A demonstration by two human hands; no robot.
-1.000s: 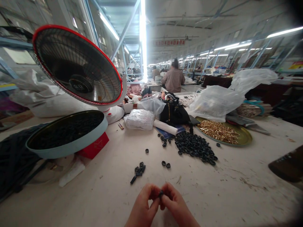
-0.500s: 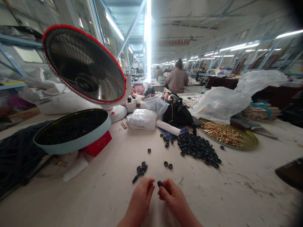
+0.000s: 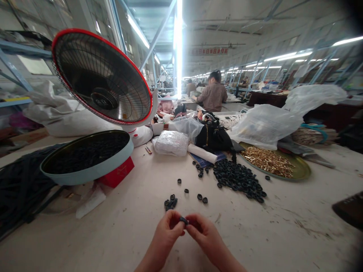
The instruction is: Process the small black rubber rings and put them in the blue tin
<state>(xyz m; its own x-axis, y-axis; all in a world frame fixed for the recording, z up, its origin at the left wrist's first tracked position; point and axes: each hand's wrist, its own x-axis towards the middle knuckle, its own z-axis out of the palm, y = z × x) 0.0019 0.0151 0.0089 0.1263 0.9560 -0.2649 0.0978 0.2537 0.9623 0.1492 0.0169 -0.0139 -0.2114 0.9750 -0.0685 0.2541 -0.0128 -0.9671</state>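
"Black ring heap (image 3: 238,179) is the landmark. Head view: what are the fingers doing?"

"Both hands nearer the camera than the heap, off to its left. Left hand (image 3: 167,230): thumb and forefinger pinched on a small dark piece (image 3: 183,220). Right hand (image 3: 201,226): thumb and forefinger closed at the piece's right end. Other fingers curled in; how tightly, cannot tell."

"Anything close by?"

"Small dark cluster (image 3: 170,203) left of the heap, just beyond the left hand. Four loose rings (image 3: 200,197) between cluster and heap. White roll (image 3: 201,153) lies beyond the heap's left side, partly over a blue sheet (image 3: 198,160). Black bag (image 3: 215,138) directly behind the heap, clear-wrapped bundle (image 3: 171,142) left of that."

"And the bulky items?"

"Far left of the heap: pale blue round tin (image 3: 93,172), tilted, filled with dark pieces, a red box (image 3: 120,172) under its right side. Red-rimmed heater (image 3: 102,75) stands behind the tin. Brass-coloured fittings (image 3: 266,160) in a shallow round tray (image 3: 302,166) to the heap's right and beyond."

"Edges, open room?"

"Pale tabletop (image 3: 255,234) mostly bare on the heap's near side, some scraps and marks. Brown object (image 3: 347,209) at the frame's right edge. Near table edge out of view. Person (image 3: 213,96) well beyond the heap."
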